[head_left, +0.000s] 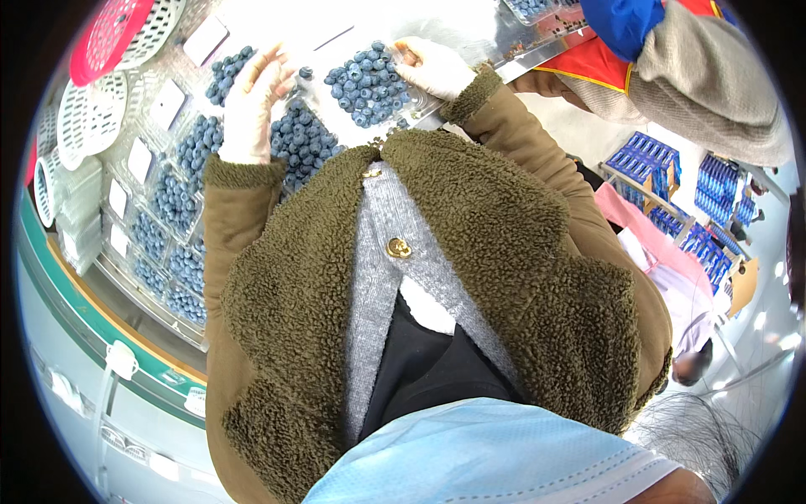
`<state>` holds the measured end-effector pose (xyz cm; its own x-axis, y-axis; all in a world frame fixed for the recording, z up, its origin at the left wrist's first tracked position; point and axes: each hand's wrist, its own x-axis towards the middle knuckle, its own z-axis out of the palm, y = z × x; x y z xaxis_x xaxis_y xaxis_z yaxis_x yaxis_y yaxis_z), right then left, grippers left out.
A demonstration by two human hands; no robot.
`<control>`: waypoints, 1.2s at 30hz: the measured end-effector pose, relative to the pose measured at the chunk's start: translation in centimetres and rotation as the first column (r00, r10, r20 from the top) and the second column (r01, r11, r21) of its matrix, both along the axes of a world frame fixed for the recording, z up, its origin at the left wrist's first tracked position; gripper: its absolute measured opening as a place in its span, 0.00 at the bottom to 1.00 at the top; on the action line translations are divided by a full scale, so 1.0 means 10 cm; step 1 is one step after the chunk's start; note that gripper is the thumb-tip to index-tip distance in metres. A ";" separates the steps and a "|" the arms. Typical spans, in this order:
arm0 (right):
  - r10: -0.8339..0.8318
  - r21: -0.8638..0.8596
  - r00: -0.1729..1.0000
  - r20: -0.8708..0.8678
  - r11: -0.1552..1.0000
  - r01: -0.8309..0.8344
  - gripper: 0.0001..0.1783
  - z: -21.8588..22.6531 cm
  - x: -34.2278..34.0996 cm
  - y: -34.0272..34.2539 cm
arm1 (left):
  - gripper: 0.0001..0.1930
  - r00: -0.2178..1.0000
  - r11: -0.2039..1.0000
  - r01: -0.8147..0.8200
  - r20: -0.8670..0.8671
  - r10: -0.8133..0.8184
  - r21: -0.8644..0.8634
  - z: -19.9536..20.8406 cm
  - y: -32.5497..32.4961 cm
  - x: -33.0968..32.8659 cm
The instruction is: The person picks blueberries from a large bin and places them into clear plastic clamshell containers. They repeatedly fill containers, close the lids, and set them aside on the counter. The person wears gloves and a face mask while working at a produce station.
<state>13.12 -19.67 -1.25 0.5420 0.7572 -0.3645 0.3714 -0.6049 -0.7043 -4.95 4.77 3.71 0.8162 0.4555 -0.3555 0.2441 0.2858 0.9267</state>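
A clear plastic box of blueberries point(367, 86) rests on the work table in front of me. My right hand point(434, 67) is at its right edge, thumb and fingers closed on the rim. To the left, my left hand point(253, 99) hovers among the packs, fingers apart and slightly curved, with nothing visible in it. Beside its fingertips lies a loose blueberry point(306, 74). A second box of blueberries point(302, 139) stands just right of my left wrist. Partly behind that hand are more blueberries point(225, 76).
Rows of filled blueberry boxes point(175, 197) cover the left side, with stacked empty clear boxes point(80, 220) beyond. White baskets point(92, 118) and a pink basket point(107, 38) stand at far left. A co-worker's sleeve point(705, 84) is at upper right, near blue cartons point(642, 160) on a rack.
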 end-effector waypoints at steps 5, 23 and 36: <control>-0.081 0.076 0.991 -0.109 0.993 0.090 0.27 -0.28 0.03 -0.06 | 0.25 0.999 0.998 -0.040 0.015 0.039 0.051 -0.16 -0.15 -0.30; -0.176 0.271 0.983 -0.053 0.945 0.184 0.32 -0.72 0.47 -0.21 | 0.10 0.902 0.653 0.402 -0.399 -0.164 0.642 -0.73 0.12 0.52; -0.288 0.331 0.957 -0.015 0.902 0.277 0.27 -0.38 0.16 0.00 | 0.32 0.974 0.971 -0.199 0.135 0.182 0.130 -0.28 -0.33 0.52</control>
